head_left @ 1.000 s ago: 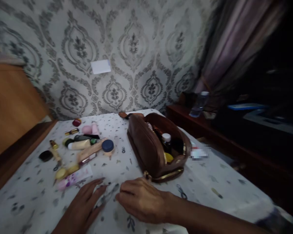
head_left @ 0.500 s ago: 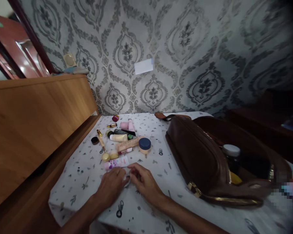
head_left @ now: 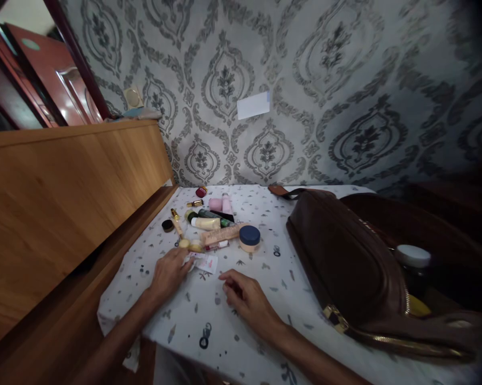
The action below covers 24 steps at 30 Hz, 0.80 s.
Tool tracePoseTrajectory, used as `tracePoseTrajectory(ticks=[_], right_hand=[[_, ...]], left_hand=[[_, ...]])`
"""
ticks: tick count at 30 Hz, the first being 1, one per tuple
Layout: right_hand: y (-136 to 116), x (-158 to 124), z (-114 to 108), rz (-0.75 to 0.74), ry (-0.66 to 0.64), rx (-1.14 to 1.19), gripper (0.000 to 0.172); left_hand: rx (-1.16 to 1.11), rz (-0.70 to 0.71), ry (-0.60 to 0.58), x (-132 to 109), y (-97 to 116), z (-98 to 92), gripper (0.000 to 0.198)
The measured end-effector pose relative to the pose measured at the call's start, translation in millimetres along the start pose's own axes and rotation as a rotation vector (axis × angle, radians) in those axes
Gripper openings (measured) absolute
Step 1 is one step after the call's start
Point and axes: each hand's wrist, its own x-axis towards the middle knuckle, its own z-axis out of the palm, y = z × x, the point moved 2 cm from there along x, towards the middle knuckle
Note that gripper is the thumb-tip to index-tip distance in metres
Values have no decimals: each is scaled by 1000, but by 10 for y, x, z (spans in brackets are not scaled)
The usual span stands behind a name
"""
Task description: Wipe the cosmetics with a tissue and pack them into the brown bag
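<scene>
Tube (head_left: 207, 263): L fingers (head_left: 180, 261) over one end, can't tell if clamped; R fingers (head_left: 233, 277) apart, half-curled, nr it.

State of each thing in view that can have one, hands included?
Brown bag, unzipped, open
Blue-lidded jar, closed, upright
White-capped bottle, capped, inside the bag
Cream tube, capped, lying down
Pink-and-white tube, lying flat, partly covered
Left hand, over that tube; grip unclear
Right hand, loosely curled, nothing visible held
</scene>
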Motion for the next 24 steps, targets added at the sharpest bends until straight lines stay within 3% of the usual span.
tracePoseTrajectory(ticks=[8,13,17,24], right_hand=[[-2,-17,-19,-14,5,-93,21],[-21,-21,-31,-4,-19,-86,20],[-10,-29,-24,11,-7,-96,19],[-7,-31,-15,11,-1,-105,20]], left_hand=[[-64,-8,84,-73,-80,-45,29],[-173,-119,103,39,-100,-155,34],[-280,-106,57,104,-143,-93,29],[-325,-119,13,-44,-95,37,24]])
